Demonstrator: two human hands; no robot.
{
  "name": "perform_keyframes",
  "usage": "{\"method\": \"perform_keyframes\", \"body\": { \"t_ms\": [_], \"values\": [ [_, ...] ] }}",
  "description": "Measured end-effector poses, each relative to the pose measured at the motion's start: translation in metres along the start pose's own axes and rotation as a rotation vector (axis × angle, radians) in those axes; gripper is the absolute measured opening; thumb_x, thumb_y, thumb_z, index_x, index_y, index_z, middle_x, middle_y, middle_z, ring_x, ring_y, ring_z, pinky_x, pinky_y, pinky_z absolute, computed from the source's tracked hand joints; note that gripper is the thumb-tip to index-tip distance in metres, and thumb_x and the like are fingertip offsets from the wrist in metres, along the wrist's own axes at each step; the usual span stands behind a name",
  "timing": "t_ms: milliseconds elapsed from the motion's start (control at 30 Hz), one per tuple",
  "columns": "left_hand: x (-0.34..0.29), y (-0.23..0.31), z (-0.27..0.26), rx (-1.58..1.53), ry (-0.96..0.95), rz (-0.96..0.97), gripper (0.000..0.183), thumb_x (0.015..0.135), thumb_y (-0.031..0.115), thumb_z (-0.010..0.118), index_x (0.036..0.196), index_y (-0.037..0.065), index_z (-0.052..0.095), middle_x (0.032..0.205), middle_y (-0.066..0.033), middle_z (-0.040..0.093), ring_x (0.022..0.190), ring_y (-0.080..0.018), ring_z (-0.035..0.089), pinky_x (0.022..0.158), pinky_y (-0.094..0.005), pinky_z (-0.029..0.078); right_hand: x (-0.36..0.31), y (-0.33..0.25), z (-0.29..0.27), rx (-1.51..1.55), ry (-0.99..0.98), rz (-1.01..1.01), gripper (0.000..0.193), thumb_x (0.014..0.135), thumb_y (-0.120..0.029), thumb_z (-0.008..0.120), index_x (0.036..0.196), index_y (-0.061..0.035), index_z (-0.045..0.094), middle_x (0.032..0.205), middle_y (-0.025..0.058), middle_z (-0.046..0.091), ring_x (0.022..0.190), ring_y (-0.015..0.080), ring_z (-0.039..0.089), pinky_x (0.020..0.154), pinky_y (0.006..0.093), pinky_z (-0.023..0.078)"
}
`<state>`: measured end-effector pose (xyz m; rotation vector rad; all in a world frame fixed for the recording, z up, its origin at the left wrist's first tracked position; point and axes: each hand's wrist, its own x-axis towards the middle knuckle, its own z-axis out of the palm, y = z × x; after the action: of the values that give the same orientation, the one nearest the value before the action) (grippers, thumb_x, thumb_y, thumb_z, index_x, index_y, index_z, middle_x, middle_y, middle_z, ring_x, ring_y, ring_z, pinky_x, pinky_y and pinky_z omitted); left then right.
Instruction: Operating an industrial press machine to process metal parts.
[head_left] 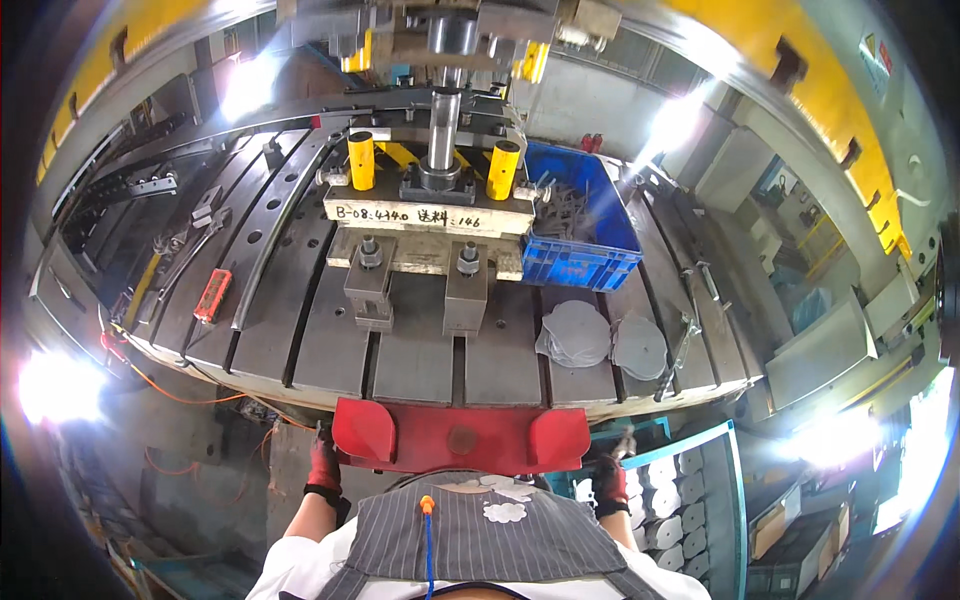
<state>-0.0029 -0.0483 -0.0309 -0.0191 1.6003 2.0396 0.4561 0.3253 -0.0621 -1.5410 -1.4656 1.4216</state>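
My left hand [323,468], in a red and dark work glove, is beside the left end of a red metal piece [462,437] with two upturned side flaps. On the other side, my right hand [609,478], gloved alike, is nearest a teal metal frame [738,480] and the rows of flat metal discs [662,500] within it. The fingers of both hands are dark and small here, so their grip cannot be made out. On the press bed [410,365], two loose piles of thin metal discs lie side by side, a left pile [576,334] and a right pile [639,347].
A die [430,214] with yellow posts stands mid-bed, held by two bolted clamp blocks [465,300]. Behind the discs is a blue crate [580,262] of metal scraps. A red-orange box [213,295] lies at left. Orange cable [190,398] hangs below the bed edge.
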Motion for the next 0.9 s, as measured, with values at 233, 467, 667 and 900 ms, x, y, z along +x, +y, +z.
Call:
{"method": "perform_keyframes", "body": {
  "t_ms": [233, 467, 667, 900],
  "values": [
    [0.019, 0.000, 0.011, 0.061, 0.115, 0.150, 0.015, 0.085, 0.016, 0.051, 0.094, 0.005, 0.055, 0.083, 0.0006, 0.054, 0.075, -0.0102, 0.048, 0.067, -0.0254, 0.041, 0.014, -0.145, 0.014, -0.052, 0.277, -0.693, 0.029, 0.086, -0.015, 0.048, 0.114, -0.0076, 0.045, 0.093, 0.0075, 0.054, 0.073, 0.0148, 0.053, 0.059, 0.0279, 0.047],
    [0.023, 0.005, 0.027, 0.173, 0.175, 0.228, 0.010, 0.085, 0.011, 0.051, 0.087, 0.002, 0.053, 0.079, -0.0007, 0.054, 0.072, -0.0102, 0.046, 0.067, -0.0245, 0.039, 0.053, -0.314, 0.103, 0.231, -0.216, -0.448, 0.040, 0.078, -0.007, 0.058, 0.116, -0.0058, 0.047, 0.095, 0.0013, 0.055, 0.086, 0.0099, 0.050, 0.077, 0.0240, 0.040],
    [0.007, 0.031, 0.049, 0.435, 0.244, 0.332, 0.010, 0.085, 0.012, 0.052, 0.088, 0.002, 0.054, 0.081, -0.0033, 0.056, 0.074, -0.0118, 0.049, 0.069, -0.0266, 0.040, 0.107, -0.481, 0.207, 0.160, -0.503, -0.753, 0.050, 0.081, -0.008, 0.058, 0.125, -0.0036, 0.035, 0.111, 0.0052, 0.052, 0.095, 0.0144, 0.049, 0.084, 0.0272, 0.039],
    [0.029, 0.002, 0.029, 0.514, 0.285, 0.306, 0.015, 0.079, 0.013, 0.058, 0.087, 0.001, 0.056, 0.078, -0.0102, 0.058, 0.071, -0.0152, 0.052, 0.066, -0.0290, 0.042, 0.245, -0.576, 0.327, -0.212, -0.280, -0.992, 0.056, 0.071, -0.022, 0.066, 0.118, -0.0005, 0.042, 0.110, 0.0182, 0.055, 0.102, 0.0278, 0.053, 0.087, 0.0343, 0.040]
  ]
}}
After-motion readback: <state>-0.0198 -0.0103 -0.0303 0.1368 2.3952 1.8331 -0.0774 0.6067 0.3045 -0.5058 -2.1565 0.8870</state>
